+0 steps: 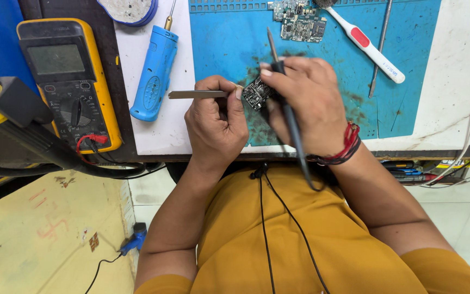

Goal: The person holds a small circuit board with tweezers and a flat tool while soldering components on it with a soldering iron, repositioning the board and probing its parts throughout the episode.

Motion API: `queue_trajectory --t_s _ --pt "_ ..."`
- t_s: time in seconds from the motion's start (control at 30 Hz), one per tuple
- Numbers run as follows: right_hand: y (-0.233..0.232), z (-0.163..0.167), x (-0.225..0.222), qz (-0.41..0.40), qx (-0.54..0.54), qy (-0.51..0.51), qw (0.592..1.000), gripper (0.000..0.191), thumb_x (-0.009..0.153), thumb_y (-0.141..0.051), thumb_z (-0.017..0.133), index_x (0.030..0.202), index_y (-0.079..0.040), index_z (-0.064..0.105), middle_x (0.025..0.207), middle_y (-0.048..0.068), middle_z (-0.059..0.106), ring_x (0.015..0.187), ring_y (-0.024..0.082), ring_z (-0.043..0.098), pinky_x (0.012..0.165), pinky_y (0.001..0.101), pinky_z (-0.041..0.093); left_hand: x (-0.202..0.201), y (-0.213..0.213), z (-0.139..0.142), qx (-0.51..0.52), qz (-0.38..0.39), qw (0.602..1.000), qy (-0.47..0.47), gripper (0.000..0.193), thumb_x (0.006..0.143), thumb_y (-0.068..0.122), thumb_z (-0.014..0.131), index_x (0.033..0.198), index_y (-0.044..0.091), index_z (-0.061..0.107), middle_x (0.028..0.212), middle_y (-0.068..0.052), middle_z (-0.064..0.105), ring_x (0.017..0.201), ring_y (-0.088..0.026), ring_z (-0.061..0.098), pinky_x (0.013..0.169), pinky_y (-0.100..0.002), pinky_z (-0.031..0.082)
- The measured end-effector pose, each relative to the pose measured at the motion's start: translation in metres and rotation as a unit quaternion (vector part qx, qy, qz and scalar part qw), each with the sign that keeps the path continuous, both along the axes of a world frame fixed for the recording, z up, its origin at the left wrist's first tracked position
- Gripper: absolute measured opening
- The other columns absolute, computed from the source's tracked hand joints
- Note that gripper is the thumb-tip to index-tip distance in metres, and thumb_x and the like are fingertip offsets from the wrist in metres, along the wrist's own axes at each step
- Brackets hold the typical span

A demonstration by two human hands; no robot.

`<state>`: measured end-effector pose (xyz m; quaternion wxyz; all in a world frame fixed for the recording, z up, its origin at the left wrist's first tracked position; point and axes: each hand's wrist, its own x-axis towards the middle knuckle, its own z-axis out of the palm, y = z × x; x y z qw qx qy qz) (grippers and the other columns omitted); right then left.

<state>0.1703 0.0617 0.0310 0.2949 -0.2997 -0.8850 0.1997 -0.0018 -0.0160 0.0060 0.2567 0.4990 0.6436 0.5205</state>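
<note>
A small dark circuit board (255, 93) is held between my two hands over a stained blue work mat (224, 38). My left hand (216, 122) grips metal tweezers (194, 94); their back end sticks out to the left and their tips reach toward the board. My right hand (305, 98), with a red thread band at the wrist, holds a soldering iron (292, 128) like a pen. Its thin tip (271, 41) points away from me past the board, and its dark cable runs back over my yellow shirt.
A yellow multimeter (69, 81) with red and black leads lies at the left. A blue handled tool (154, 73) sits beside the mat. On the mat's far side are a green circuit board (300, 22), a white toothbrush (368, 46) and a thin metal rod (381, 49).
</note>
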Motion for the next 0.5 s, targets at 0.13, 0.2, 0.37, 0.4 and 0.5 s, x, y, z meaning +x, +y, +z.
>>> queue_trajectory --t_s 0.13,0.2,0.37,0.4,0.5 --pt "0.0003 0.0009 -0.0019 0.009 -0.011 -0.043 0.999 0.054 0.087 -0.012 0.076 0.137 -0.007 0.057 0.129 0.012 0.07 0.123 0.031 0.06 0.118 0.0525 0.039 -0.0002 -0.0004 -0.0006 0.003 0.003 1.0 0.007 0.014 0.106 0.002 0.065 0.112 0.003 0.053 0.09 -0.005 0.067 0.07 -0.009 0.067 0.063 -0.025 0.055" --pt "-0.0011 0.0 -0.0008 -0.004 0.018 -0.053 0.998 0.053 0.088 -0.02 0.081 0.134 -0.007 0.059 0.116 0.013 0.066 0.114 0.032 0.06 0.112 0.0524 0.041 -0.0011 -0.0004 -0.0011 0.01 -0.001 1.0 0.021 0.015 0.106 0.002 0.065 0.113 0.003 0.053 0.093 -0.007 0.067 0.072 -0.011 0.068 0.065 -0.026 0.056" --pt "-0.003 -0.0022 0.0022 -0.015 0.043 -0.067 0.997 0.051 0.092 -0.03 0.086 0.131 -0.008 0.061 0.101 0.008 0.064 0.099 0.03 0.062 0.105 0.0492 0.043 -0.0001 -0.0002 -0.0017 -0.002 0.004 1.0 0.01 0.015 0.105 0.002 0.066 0.113 0.003 0.053 0.091 -0.006 0.068 0.071 -0.012 0.069 0.064 -0.026 0.056" --pt "-0.0035 -0.0019 0.0024 -0.014 0.042 -0.063 0.997 0.051 0.092 -0.031 0.086 0.13 -0.009 0.061 0.101 0.007 0.065 0.098 0.029 0.062 0.104 0.0486 0.043 0.0001 0.0 -0.0017 0.0 0.003 1.0 0.013 0.015 0.105 0.003 0.066 0.113 0.003 0.053 0.091 -0.006 0.068 0.071 -0.012 0.069 0.064 -0.027 0.056" --pt "-0.0034 -0.0007 0.0029 -0.004 0.038 -0.062 0.997 0.044 0.098 -0.03 0.083 0.13 -0.009 0.062 0.1 0.005 0.067 0.095 0.028 0.064 0.103 0.0465 0.043 -0.0003 0.0003 -0.0014 0.007 0.0 1.0 0.022 0.015 0.106 0.003 0.066 0.114 0.003 0.053 0.093 -0.006 0.067 0.073 -0.012 0.07 0.066 -0.027 0.056"
